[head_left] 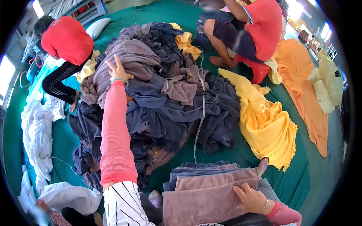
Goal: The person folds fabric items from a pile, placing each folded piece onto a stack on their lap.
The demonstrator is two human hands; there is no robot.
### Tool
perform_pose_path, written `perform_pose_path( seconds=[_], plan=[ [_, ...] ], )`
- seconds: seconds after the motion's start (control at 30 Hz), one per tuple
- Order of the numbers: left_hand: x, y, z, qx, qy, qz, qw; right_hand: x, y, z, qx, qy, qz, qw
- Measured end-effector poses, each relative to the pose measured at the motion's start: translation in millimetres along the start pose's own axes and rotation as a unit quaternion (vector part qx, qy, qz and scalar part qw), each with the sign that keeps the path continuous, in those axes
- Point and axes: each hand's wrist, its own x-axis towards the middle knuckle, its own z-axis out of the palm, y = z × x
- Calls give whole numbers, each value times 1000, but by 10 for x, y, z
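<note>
My left arm stretches far forward over a big heap of crumpled towels [162, 101], dark blue and mauve-brown. The fingers of my left hand [120, 70] are spread apart above a mauve-brown towel [130, 52] at the heap's upper left; whether they touch it I cannot tell. Across my lap lies a stack of folded towels, a mauve-brown towel [196, 203] on top and dark blue towels [205, 165] showing behind it. My right hand [250, 198] rests on the right edge of the top towel, fingers extended and not gripping it.
A person in red [69, 41] bends at the far left; another person in red [260, 32] sits at the far right. Yellow cloth [264, 120] and orange cloth [298, 75] lie to the right, white cloth [37, 132] to the left. A pale strip [204, 105] crosses the heap.
</note>
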Motion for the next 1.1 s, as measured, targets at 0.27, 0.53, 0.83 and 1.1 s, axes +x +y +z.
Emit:
perform_pose_path(
  seconds=[0.27, 0.53, 0.83, 1.1],
  plan=[
    [-208, -674, 400, 64, -76, 76, 992, 154, -35, -153, -3, -36, -14, 999],
    [-1772, -722, -143, 92, -170, 183, 964, 75, -122, -28, -36, 5, -18, 999],
    [-3460, -895, -221, 96, -397, 262, 874, 22, -88, 165, -57, 42, -29, 997],
    [-2952, -408, -686, 52, -296, 309, 902, 95, -71, 138, -69, 70, -84, 992]
  ],
)
